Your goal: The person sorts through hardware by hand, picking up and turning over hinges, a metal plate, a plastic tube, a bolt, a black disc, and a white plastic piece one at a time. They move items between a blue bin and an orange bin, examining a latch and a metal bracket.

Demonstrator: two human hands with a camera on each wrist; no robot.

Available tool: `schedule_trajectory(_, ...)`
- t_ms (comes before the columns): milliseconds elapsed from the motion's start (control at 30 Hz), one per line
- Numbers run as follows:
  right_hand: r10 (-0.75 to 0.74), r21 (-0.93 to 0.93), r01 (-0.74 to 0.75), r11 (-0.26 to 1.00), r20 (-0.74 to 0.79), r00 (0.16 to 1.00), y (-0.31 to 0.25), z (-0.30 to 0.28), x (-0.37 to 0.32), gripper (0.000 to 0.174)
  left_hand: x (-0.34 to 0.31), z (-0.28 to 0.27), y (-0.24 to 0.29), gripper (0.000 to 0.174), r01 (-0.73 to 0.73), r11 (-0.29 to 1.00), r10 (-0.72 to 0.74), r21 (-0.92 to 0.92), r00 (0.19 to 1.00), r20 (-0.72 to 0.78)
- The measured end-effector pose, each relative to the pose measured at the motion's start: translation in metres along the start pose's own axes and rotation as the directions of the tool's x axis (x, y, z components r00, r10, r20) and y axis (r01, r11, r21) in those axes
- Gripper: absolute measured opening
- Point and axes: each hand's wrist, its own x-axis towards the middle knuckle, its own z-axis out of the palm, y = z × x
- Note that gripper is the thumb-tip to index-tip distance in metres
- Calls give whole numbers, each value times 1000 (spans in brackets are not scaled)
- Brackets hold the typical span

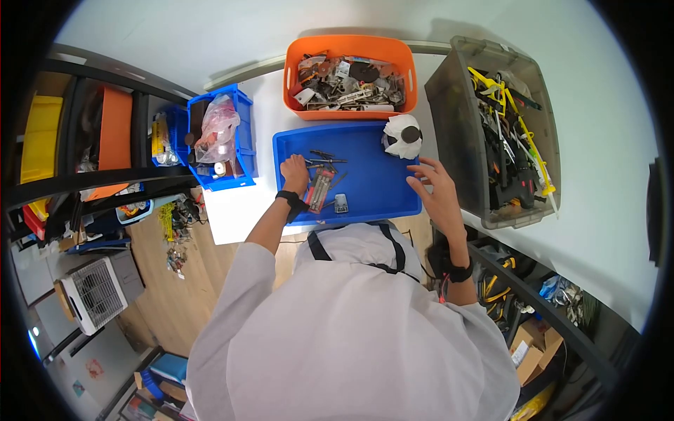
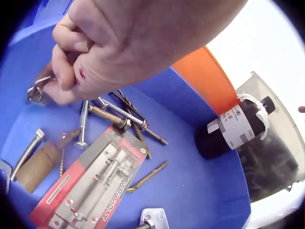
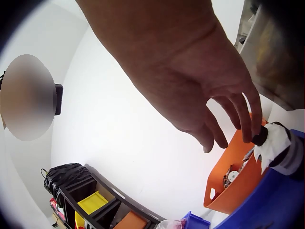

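At the left side of the blue tray (image 1: pixel 382 186), the left hand (image 1: pixel 295 174) curls its fingers round a small metal piece (image 2: pixel 36 94), seen in the left wrist view. Bolts, drill bits and a red tower bolt package (image 2: pixel 95 183) lie below and beside that hand. Over the tray's right edge hovers the right hand (image 1: pixel 437 191), fingers loosely bent and holding nothing. Near it, in the tray's back right corner, stands a dark bottle (image 2: pixel 231 126) with white wrapping round its neck. A small clear-and-grey package (image 1: pixel 341 203) lies near the front edge.
Behind the tray is an orange bin (image 1: pixel 291 70) of mixed hardware. A grey crate (image 1: pixel 456 140) with tools stands at the right. To the left are a blue bin (image 1: pixel 246 140) with a plastic bag and a dark shelf rack (image 1: pixel 105 175).
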Motion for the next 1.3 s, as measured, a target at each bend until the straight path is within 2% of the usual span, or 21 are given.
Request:
schedule_trajectory(100,-8,13,8,1000,1,1000,1,2,0,28,-16,-30,-2,11,25,999,-27,-48,999,-47)
schedule_trajectory(167,-16,26,16,1000,-3,1000,1,3,2,28,-25,-47,-14,12,37,979,-59,-198,992,-109)
schedule_trajectory(200,-22,18,22,1000,14,1000,0,3,3,28,-32,-66,-18,12,35,980,-57,-194,993,-106)
schedule_trajectory(267,-31,15,30,999,38,999,-5,5,6,28,-49,-119,-27,21,34,770,-8,-638,999,43)
schedule_trajectory(300,-41,21,39,999,65,997,-9,6,8,28,-60,-147,-28,21,40,771,-13,-636,999,46)
schedule_trajectory(367,-53,24,51,998,90,995,-20,7,14,28,-80,-197,-24,29,92,413,43,-906,992,120)
schedule_trajectory(400,-107,31,104,994,122,987,-29,10,17,28,-88,-213,-21,29,91,413,44,-906,992,120)
schedule_trajectory(467,-161,37,157,987,150,975,-44,15,24,29,-103,-237,-16,26,99,175,73,-980,991,113)
schedule_trajectory(500,-229,92,215,972,192,954,-51,19,29,28,-109,-246,-14,26,96,174,75,-980,991,110)
schedule_trajectory(533,-298,148,270,952,229,927,-59,22,32,26,-114,-253,-12,25,95,63,79,-994,992,100)
schedule_trajectory(567,-297,145,270,952,229,927,-67,23,33,26,-119,-258,-10,24,95,-49,81,-994,993,90)
schedule_trajectory(600,-335,230,279,932,257,907,-77,24,33,25,-123,-261,-9,24,95,-51,82,-994,993,90)
schedule_trajectory(633,-374,313,284,906,280,884,-84,25,34,24,-126,-263,-8,25,70,-114,69,-991,996,63)
schedule_trajectory(667,-374,312,285,906,280,884,-89,27,34,24,-128,-265,-6,25,45,-176,55,-983,998,36)
schedule_trajectory(733,-389,397,274,876,245,888,-96,32,35,23,-132,-267,-3,26,19,-179,39,-984,999,12)
schedule_trajectory(800,-398,397,297,869,203,894,-101,38,35,23,-135,-268,1,27,-7,-182,22,-983,1000,-11)
schedule_trajectory(900,-406,388,326,862,144,902,-106,40,34,24,-140,-269,6,25,20,-241,49,-970,999,9)
schedule_trajectory(967,-405,379,333,863,128,905,-107,40,34,24,-142,-271,8,25,80,-353,58,-932,996,63)
schedule_trajectory(1067,-391,363,328,872,115,913,-107,39,34,23,-144,-274,3,24,99,-329,109,-939,992,66)
schedule_trajectory(1200,-384,358,324,876,109,917,-104,41,34,22,-147,-278,6,22,84,-319,93,-944,994,57)
schedule_trajectory(1300,-380,367,317,875,112,918,-105,41,33,21,-148,-278,5,19,52,-253,82,-966,996,32)
